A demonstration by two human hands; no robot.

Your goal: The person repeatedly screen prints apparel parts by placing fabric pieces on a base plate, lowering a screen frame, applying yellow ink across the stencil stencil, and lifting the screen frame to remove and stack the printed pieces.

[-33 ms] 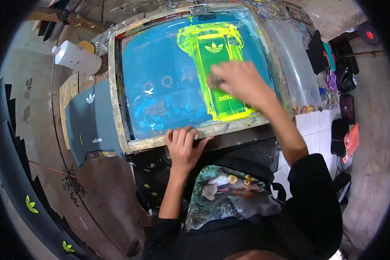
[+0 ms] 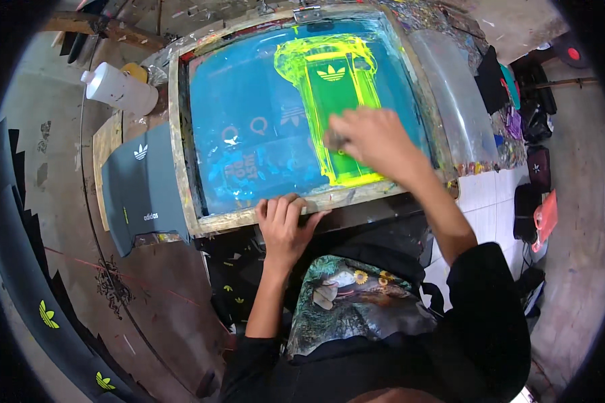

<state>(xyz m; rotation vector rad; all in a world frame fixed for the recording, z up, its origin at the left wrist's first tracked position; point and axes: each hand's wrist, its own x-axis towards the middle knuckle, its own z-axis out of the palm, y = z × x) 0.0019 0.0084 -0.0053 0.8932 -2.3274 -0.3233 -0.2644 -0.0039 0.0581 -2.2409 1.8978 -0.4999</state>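
Pressing its flat, open fingers on the wooden screen frame's lower edge at frame centre, the left hand is steadying it while the right hand, closed on a small squeegee, is drawing lower down the yellow ink.

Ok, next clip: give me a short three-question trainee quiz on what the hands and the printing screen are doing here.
1. True or false: the left hand rests on the near edge of the wooden screen frame.
2. What colour is the ink strip on the blue mesh? A) red B) neon yellow-green C) white
3. Which hand is over the ink strip, gripping a tool that is mostly hidden?

Key
1. True.
2. B.
3. The right hand.
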